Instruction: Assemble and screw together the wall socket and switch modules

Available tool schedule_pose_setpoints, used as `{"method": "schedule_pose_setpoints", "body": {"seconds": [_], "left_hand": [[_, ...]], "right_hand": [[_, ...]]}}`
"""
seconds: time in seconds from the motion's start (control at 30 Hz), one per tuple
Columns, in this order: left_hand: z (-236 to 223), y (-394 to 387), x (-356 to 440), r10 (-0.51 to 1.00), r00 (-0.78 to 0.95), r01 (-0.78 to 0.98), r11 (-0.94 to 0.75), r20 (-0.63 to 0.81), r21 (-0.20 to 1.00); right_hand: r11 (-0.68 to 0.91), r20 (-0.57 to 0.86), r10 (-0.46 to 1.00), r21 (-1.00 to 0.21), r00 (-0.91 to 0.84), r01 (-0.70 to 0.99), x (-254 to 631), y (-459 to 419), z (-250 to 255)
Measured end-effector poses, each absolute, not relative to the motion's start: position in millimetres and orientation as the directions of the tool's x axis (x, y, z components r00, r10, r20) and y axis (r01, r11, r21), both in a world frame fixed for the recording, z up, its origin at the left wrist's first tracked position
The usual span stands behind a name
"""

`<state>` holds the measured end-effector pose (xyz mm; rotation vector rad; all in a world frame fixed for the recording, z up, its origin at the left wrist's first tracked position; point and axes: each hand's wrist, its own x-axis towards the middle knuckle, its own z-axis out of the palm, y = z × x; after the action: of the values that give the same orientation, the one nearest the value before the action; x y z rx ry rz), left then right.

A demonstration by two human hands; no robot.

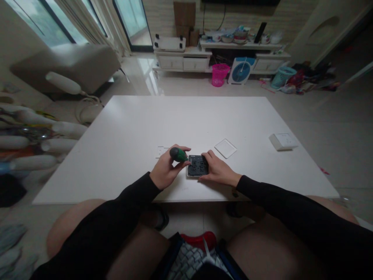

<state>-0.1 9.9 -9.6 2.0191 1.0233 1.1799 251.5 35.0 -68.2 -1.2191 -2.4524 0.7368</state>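
My left hand (166, 169) is closed around a screwdriver (178, 154) with a green and black handle. The screwdriver tilts toward the left edge of a square wall socket (198, 166), whose black back faces up; its tip is too small to make out. At the socket's right side, my right hand (217, 168) grips the edge, fingers at the top corner and thumb at the bottom. Partly behind my left hand lies a flat white plate (160, 151). A thin white square frame (225, 148) rests to the right, beyond my right hand.
A white box-like socket (283, 141) stands near the right side of the white table (140, 120). Past the table are a pink basket (220, 74), a blue fan (241, 70) and a low cabinet (182, 62). White rolls (64, 128) lie at the left.
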Motion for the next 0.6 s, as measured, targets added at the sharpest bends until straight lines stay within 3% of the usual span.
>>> {"method": "schedule_pose_setpoints", "body": {"seconds": [0.33,0.6], "left_hand": [[-20.5,9.3,-1.3,0.857,0.356,0.21,-0.463,0.373,0.861],[-29.9,32.0,4.3,0.897,0.257,0.123,-0.399,0.359,0.909]], "right_hand": [[0.508,0.093,0.803,-0.624,-0.588,0.595,251.6,36.5,-88.4],[0.527,0.103,0.778,-0.645,-0.62,0.554,254.1,39.2,-94.1]]}}
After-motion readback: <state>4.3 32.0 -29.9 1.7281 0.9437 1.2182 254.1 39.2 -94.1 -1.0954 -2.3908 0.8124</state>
